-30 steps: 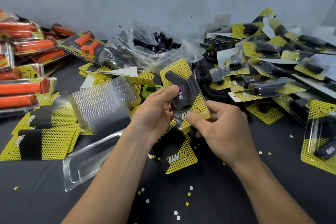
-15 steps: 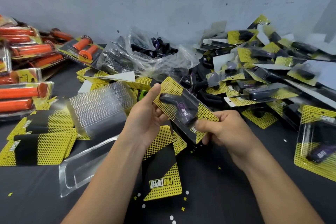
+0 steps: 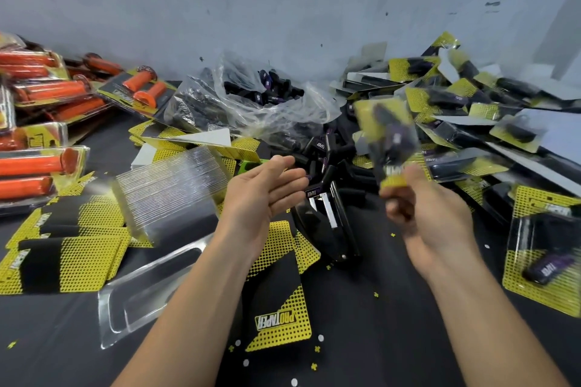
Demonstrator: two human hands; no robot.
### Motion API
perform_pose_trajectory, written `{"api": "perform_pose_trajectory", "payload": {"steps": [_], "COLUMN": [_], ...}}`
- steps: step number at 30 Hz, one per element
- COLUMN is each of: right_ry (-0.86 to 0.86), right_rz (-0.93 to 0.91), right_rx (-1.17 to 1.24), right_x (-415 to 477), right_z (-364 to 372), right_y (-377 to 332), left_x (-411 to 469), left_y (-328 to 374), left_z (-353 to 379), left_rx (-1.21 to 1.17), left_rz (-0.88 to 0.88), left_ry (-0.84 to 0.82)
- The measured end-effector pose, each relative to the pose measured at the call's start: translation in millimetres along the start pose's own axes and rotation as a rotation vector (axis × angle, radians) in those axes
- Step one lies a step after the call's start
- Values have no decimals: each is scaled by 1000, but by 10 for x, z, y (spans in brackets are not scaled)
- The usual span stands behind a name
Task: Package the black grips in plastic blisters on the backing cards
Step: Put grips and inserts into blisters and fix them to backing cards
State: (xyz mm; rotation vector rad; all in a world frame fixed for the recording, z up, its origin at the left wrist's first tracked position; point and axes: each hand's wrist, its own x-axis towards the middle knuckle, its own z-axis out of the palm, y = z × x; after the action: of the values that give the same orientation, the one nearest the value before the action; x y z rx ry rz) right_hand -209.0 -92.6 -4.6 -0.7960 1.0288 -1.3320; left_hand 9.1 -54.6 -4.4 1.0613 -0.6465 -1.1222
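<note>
In the middle of the frame we saw the left hand [image 3: 264,188] spread open, its fingers straight and close together, the palm turned to the right. It held nothing and touched nothing. To the right of it the right hand [image 3: 430,220] pinched the lower end of a pack [image 3: 390,135] between the thumb and the curled fingers. The pack stood up above the hand. It had a yellow backing and something dark under clear plastic, but it was much blurred, so we could not tell more of it.

Between the two hands, lower on the table [image 3: 408,339], lay a black stapler [image 3: 327,223], apart from both hands. Loose black grips [image 3: 320,151] lay just behind the stapler, and more of them were in a clear bag [image 3: 251,104] at upper centre.

Left of the left hand stood a stack of blisters [image 3: 169,195], and one blister [image 3: 147,289] lay below it, beside the left forearm. Yellow and black cards [image 3: 72,261] lay at the left edge, and one card [image 3: 279,314] lay at lower centre between the forearms. A pile [image 3: 471,104] of filled packs covered the upper right. Orange packs [image 3: 37,163] were at the upper left.
</note>
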Motion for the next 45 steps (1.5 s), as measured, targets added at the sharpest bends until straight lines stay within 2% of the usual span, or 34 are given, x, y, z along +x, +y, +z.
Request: {"api": "perform_pose_trajectory", "payload": {"steps": [2,4,9,11,13,15,17,20,22,25,27,31,33,38,45], "right_ry": [-33,-76,-32,-107,-285,-360,-334,-327,-297,-230,-288,-669,-781,-796,-705], "right_rz": [37,8,-355,-425,-362,-346,-370,-375,-412,-676,-806,-687,-671,-629,-576], "right_rx": [-18,-225,-759,-991,-1154,-1199,-1186,-1186,-1206,-1132,-1082,-1233,-1351,-1433,-1220], "right_x": [-2,-43,-154,-244,-281,-290,-262,-245,-273,-370,-502,-720,-712,-636,-600], "right_z": [-10,8,82,156,207,273,275,265,270,334,410,551,571,540,479], "right_y": [6,51,185,243,361,427,448,450,450,450,456,551,580,567,537], "left_x": [0,-9,-14,5,19,7,-40,-77,-62,-20,1,-13,-23,-48,-49], "left_y": [11,24,87,109,106,97,111,161,213,277,296,304,342,444,672], "left_z": [-8,-14,-57,-75,-91,-106,-112,-163,-249,-378,-404,-437,-483,-587,-559], "left_rx": [-5,-7,-19,42,178,387,591,778,965,1308,1397,1367,1383,1646,1550], "left_rz": [21,49,138,201,285,389,485,622,659,511,437,438,421,327,388], "left_ry": [30,71,231,325,453,600,693,774,843,815,754,638,594,404,516]}}
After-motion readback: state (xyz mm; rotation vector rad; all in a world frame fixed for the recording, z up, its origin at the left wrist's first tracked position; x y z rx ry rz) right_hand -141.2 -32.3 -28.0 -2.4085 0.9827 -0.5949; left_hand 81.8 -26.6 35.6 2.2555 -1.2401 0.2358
